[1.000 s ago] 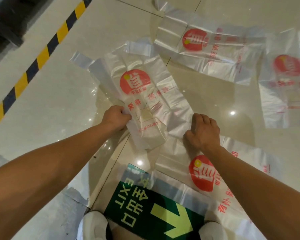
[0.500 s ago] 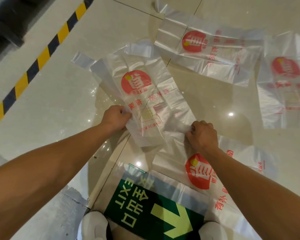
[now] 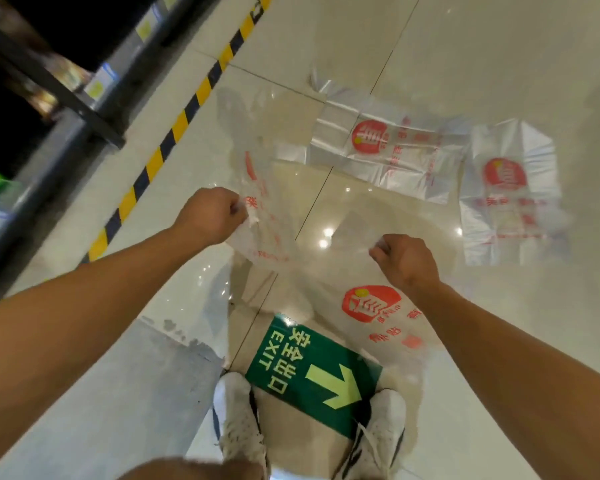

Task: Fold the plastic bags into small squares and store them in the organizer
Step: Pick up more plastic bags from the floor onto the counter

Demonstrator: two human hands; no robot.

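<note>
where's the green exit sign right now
In the head view the green exit sign lies on the floor at bottom centre, between the white shoes, partly under a plastic bag.

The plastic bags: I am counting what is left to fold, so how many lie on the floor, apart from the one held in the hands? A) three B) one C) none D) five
A: besides the bag pinched by the left hand and right hand, three lie flat: two far bags and one near the feet.
</note>
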